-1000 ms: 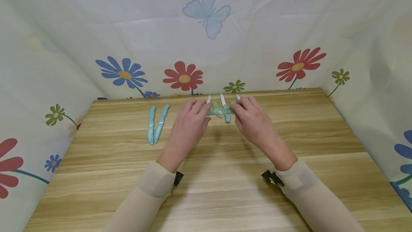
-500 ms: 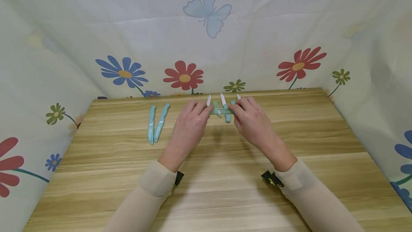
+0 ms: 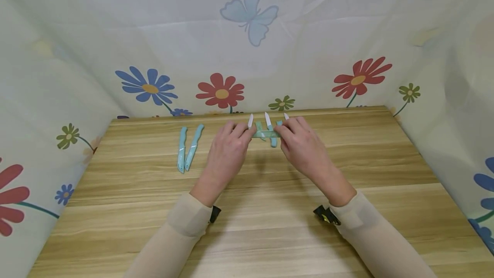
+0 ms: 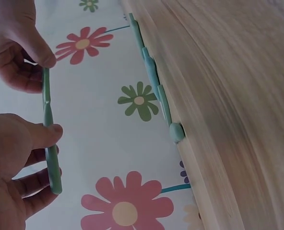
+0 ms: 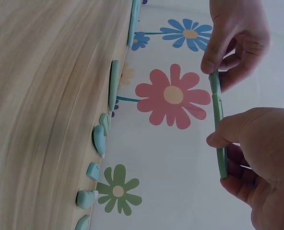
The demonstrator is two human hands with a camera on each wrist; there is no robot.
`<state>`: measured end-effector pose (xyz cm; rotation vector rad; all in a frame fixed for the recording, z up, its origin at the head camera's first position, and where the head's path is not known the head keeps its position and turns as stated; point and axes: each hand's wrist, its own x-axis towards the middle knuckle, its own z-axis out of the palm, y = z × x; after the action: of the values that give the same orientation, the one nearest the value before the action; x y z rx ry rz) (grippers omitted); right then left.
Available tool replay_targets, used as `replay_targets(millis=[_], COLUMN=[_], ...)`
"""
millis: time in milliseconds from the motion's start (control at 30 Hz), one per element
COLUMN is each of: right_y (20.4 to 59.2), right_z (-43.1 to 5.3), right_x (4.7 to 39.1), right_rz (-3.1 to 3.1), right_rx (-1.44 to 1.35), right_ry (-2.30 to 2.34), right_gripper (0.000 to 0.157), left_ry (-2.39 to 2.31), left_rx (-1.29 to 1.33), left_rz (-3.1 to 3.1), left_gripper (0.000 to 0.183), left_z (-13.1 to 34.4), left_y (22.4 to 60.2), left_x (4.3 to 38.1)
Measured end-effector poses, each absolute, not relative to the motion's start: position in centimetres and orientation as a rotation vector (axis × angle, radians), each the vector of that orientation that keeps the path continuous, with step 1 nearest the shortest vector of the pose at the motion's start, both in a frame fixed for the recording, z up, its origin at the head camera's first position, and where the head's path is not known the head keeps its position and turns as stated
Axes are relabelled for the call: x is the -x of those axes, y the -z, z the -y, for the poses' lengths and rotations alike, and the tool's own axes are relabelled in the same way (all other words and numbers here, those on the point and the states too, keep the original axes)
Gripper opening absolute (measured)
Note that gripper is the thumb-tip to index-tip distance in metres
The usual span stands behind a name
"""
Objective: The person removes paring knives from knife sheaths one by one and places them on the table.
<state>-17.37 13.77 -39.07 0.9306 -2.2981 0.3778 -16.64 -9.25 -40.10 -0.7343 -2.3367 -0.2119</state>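
Both hands hold one slim green knife in its sheath [image 3: 266, 134], level above the far part of the table. My left hand [image 3: 228, 147] pinches its left end; in the left wrist view that thumb [image 4: 48, 135] lies along the knife with the fingers curled behind. The other end is pinched by my right hand [image 3: 305, 147], its thumb [image 5: 218, 139] pressed on the green piece. A joint shows between the hands. Behind, on the table, lie a bare paring knife [image 3: 273, 141], a green sheath [image 3: 259, 126], a blue sheath [image 3: 279, 122] and two more white blades, partly hidden by the hands.
Two light-blue sheathed knives [image 3: 181, 151] lie side by side at the left of the wooden table [image 3: 262, 226]. A flowered cloth [image 3: 166, 37] rises behind the far edge and along both sides.
My left hand has shifted slightly to the right along the green knife, closer to the right hand. The right hand and the knives on the table stay about where they were.
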Motion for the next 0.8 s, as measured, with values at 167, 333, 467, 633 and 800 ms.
replay_targets(millis=[167, 333, 467, 633, 800], right_y=[39.13, 39.2, 39.22, 39.24, 39.44], right_z=[-13.84, -13.92, -13.86, -13.58, -13.29], right_x=[17.44, 17.52, 17.42, 17.29, 17.25], right_rz=[2.289, 2.282, 2.297, 2.299, 2.269], right_rx=[-0.942, -0.942, -0.935, -0.946, -0.971], right_ry=[-0.381, -0.38, -0.335, -0.297, -0.31], right_gripper=[0.024, 0.029, 0.041, 0.047, 0.042], left_ry=[0.208, 0.217, 0.216, 0.185, 0.169], left_rx=[0.73, 0.723, 0.716, 0.715, 0.725], left_rz=[2.337, 2.333, 2.322, 2.314, 2.303], left_gripper=[0.023, 0.023, 0.023, 0.023, 0.019], left_z=[9.23, 9.23, 9.22, 9.08, 8.92], left_y=[40.1, 40.07, 40.03, 39.89, 39.81], left_x=[16.61, 16.61, 16.57, 16.35, 16.09])
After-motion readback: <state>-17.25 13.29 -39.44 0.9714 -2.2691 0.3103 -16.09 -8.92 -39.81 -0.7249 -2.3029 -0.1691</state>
